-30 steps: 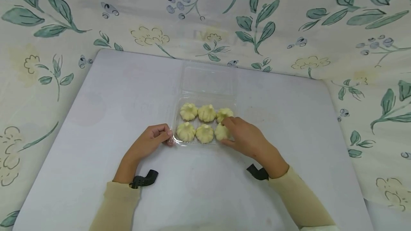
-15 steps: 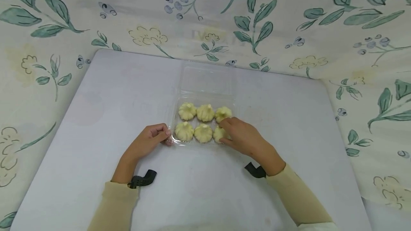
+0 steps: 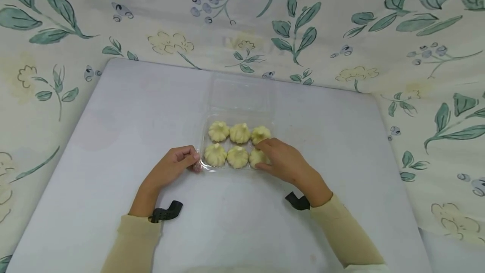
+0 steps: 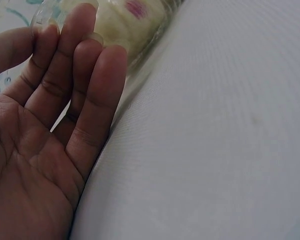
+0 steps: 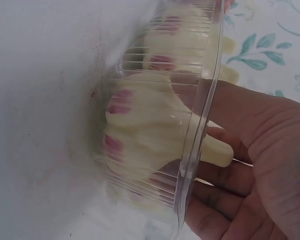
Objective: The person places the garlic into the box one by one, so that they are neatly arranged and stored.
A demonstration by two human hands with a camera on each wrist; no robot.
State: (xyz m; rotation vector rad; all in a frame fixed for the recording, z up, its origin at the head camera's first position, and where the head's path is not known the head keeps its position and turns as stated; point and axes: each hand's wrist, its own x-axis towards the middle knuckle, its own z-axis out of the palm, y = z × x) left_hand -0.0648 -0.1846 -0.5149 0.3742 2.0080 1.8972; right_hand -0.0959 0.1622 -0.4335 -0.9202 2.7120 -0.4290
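A clear plastic clamshell container [image 3: 238, 115] sits on the table with its lid [image 3: 241, 92] folded open toward the back. Several pale garlic bulbs fill it in two rows. My right hand [image 3: 287, 161] reaches in from the right and grips the front right garlic bulb [image 3: 257, 156], thumb and fingers on either side. Through the container wall in the right wrist view, this garlic bulb [image 5: 140, 127] shows purple patches, its stem poking above the rim. At the front left corner, my left hand [image 3: 171, 167] pinches the container's edge [image 4: 40, 19] between thumb and bent fingers.
A white tabletop [image 3: 227, 222] lies under everything. Floral cloth [image 3: 326, 28] hangs behind and along both sides. Black wrist straps [image 3: 166, 212] sit at both cuffs. The other garlic bulbs [image 3: 215, 155] stand close beside the held one.
The whole head view has shifted slightly, so the container and hands appear a little further left. Both hands keep their hold, and the garlic bulbs stay in place in the container.
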